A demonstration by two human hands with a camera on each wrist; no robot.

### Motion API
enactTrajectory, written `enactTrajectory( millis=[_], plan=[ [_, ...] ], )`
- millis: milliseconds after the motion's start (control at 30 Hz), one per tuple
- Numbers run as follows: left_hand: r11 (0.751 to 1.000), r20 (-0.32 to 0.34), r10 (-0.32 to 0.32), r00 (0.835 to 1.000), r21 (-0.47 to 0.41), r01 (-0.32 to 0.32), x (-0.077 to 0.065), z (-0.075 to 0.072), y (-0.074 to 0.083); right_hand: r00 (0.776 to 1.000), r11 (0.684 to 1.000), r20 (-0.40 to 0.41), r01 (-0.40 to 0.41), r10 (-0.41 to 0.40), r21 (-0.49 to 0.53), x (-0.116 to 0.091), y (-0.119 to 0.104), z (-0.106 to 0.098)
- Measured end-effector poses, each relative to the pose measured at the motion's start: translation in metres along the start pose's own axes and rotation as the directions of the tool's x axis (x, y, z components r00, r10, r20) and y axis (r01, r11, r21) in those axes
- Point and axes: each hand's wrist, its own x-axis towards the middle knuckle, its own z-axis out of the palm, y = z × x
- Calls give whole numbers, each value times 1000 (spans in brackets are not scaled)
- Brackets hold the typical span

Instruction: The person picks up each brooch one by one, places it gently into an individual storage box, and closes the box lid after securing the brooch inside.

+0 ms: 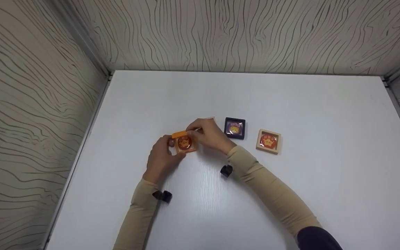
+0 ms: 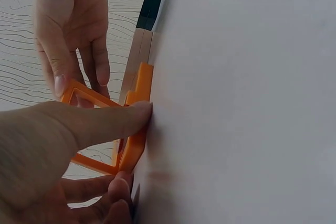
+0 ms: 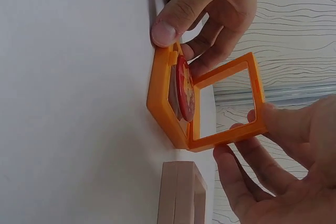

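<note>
An orange hinged display frame [image 1: 190, 151] lies opened on the white table, its lid [image 3: 256, 87] raised at an angle from its base [image 3: 159, 90]. Inside rests a round red badge [image 1: 185, 142] with a yellow star figure. My left hand [image 1: 160, 158] grips the base at its left side, thumb on the near edge. With thumb and fingertips my right hand [image 1: 209, 133] pinches the raised lid's edge. Partly hidden behind that hand is a pale beige frame [image 1: 211, 118].
Right of the hands lie a dark frame [image 1: 234, 128] with a purple badge and a beige frame [image 1: 268, 141] with a red star badge. The white table [image 1: 255, 93] meets wood-patterned panels [image 1: 221, 34] at the back and sides. Black camera mounts [image 1: 226, 171] sit on both wrists.
</note>
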Motion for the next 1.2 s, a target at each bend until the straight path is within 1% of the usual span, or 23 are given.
enactTrajectory(
  millis=[133,233,300,367,533,767,900,1000,1200],
  plan=[
    [1000,6,11,1000,0,-11,0,-1,0,999,999,4,42,-41,-35,-4,1,1],
    [1000,11,8,1000,3,-8,-1,-2,0,996,994,1,93,-93,-56,-6,2,3],
    [1000,14,4,1000,4,-4,-1,-2,0,994,992,3,111,-111,-68,-8,2,4],
    [1000,16,0,1000,7,0,-1,-3,0,995,992,8,102,-101,-78,-10,2,6],
    [1000,20,-1,1000,15,0,-1,-3,0,998,994,51,28,-23,-106,-18,2,8],
    [1000,31,-2,1000,19,2,0,-3,2,996,985,65,74,-65,-154,-22,4,12],
    [1000,46,-11,999,17,10,-1,-4,3,996,988,73,58,-48,-140,-23,6,13],
    [1000,73,-27,997,-9,28,-2,-6,3,996,988,83,54,-42,-142,-24,7,14],
    [995,128,-34,991,-93,46,0,-12,2,993,980,86,100,-86,-173,-26,9,15]
  ],
)
